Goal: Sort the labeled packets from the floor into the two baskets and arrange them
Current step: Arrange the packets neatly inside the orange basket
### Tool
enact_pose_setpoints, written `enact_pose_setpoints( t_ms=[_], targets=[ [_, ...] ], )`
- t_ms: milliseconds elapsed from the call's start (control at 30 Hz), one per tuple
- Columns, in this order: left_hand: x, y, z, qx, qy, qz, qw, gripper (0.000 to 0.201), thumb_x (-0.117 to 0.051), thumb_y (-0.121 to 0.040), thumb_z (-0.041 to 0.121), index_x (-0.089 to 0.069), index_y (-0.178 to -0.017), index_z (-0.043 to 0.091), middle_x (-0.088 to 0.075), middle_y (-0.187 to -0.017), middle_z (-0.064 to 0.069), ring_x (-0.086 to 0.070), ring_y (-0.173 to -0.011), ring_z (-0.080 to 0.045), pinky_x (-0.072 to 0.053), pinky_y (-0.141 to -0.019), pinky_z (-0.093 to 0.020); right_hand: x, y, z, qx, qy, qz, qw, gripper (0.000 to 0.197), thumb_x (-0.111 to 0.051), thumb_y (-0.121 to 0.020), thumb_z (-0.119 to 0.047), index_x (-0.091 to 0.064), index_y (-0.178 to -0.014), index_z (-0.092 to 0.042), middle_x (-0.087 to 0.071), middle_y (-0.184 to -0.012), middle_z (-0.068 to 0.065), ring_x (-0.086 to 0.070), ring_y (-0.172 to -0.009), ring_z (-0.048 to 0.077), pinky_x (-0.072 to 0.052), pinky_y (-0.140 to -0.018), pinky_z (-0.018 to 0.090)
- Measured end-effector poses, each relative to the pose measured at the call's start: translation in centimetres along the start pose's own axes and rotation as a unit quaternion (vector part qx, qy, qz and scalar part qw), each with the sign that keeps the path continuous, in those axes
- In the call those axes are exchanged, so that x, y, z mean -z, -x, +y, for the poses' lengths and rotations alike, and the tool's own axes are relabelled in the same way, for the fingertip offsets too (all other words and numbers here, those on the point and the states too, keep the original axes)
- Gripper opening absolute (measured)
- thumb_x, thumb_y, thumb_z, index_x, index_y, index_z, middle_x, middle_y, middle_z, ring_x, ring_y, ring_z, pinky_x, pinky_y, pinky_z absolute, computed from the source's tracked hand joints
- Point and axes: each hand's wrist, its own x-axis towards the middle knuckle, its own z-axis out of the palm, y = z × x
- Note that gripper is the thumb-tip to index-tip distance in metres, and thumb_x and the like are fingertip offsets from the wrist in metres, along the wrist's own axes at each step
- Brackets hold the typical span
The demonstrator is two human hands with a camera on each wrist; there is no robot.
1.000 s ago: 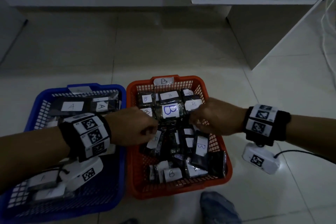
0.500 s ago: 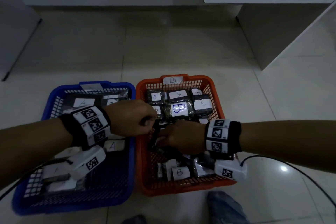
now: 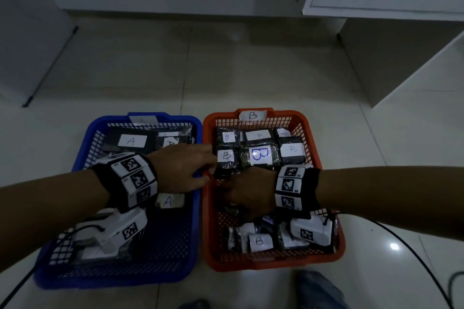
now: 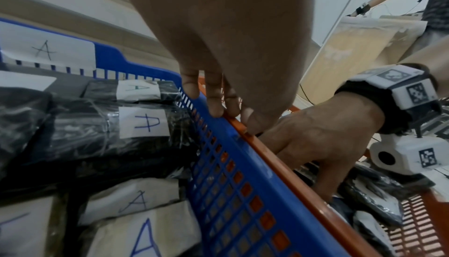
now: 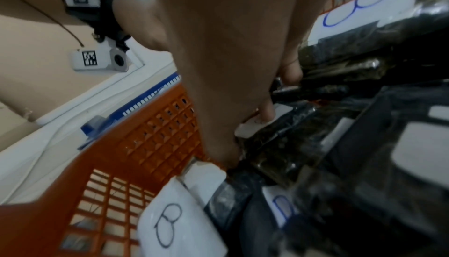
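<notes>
On the tiled floor (image 3: pixel 125 75), 2 mesh baskets sit side by side with their long walls touching. At left, the blue basket (image 3: pixel 82 148) carries a tag marked A on its far rim and holds dark wrapped packets with white A labels (image 3: pixel 132 140), some at the far end, some at the near end, and 1 near the middle by the right wall. The left hand (image 3: pixel 184 170) reaches across that wall; its fingers (image 4: pixel 213 100) are stretched out straight, tips resting on the rims where the blue and orange baskets meet, gripping nothing. To the right, the orange basket (image 3: pixel 308 133) bears a B tag on its far rim and is filled with packets labelled B (image 3: pixel 259 155), a neat row at the far end and a looser heap nearer. The right hand (image 3: pixel 248 193) is pushed down into the heap by the orange basket's left wall, its fingers (image 5: pixel 268 111) curled on a B packet (image 5: pixel 262 132).
</notes>
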Motion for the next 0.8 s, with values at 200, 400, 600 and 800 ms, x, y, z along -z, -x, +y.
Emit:
enact_pose_setpoints(
  t_ms=[200,400,600,800],
  targets=[
    [0.2,-0.3,0.1,0.009,-0.006,-0.009,1.0,0.034,-0.056,-0.093,0.04,-0.051,-0.127,0.035,-0.045,-0.117,0.013,-0.05,-0.091,-0.002,-0.047,-0.077,-0.02,0.6,0.2,-0.2,0.006,0.005,0.069,0.998,0.066,-0.07,-0.084,-0.052,-0.055,-0.139,-0.019,-0.053,-0.139,0.01,-0.051,-0.124,0.034,-0.048,-0.098,0.05],
    [0.3,-0.4,0.8,-0.021,-0.049,-0.004,0.999,0.052,-0.053,-0.095,0.038,-0.042,-0.145,0.03,-0.035,-0.141,0.012,-0.044,-0.119,-0.005,-0.046,-0.098,-0.028,1.0,1.1,0.1,0.024,-0.051,0.071,0.996,0.045,-0.071,-0.087,-0.035,-0.065,-0.128,-0.018,-0.055,-0.135,0.01,-0.047,-0.124,0.03,-0.045,-0.1,0.048],
    [0.3,-0.6,1.0,-0.011,-0.065,-0.014,0.998,0.048,-0.049,-0.097,0.038,-0.046,-0.144,0.029,-0.033,-0.154,0.014,-0.041,-0.129,-0.008,-0.037,-0.107,-0.034,0.7,2.8,1.2,0.059,-0.152,0.075,0.984,0.029,-0.069,-0.091,-0.024,-0.068,-0.12,-0.022,-0.063,-0.122,0.0,-0.05,-0.117,0.019,-0.049,-0.093,0.042],
    [0.1,-1.3,2.0,-0.006,-0.098,-0.024,0.995,0.046,-0.043,-0.1,0.044,-0.042,-0.144,0.033,-0.034,-0.152,0.015,-0.041,-0.126,-0.007,-0.033,-0.101,-0.031,-0.9,2.5,0.3,0.085,-0.219,0.162,0.958,0.029,-0.063,-0.094,-0.006,-0.07,-0.121,-0.013,-0.069,-0.121,0.004,-0.054,-0.114,0.024,-0.047,-0.097,0.045]
  ],
)
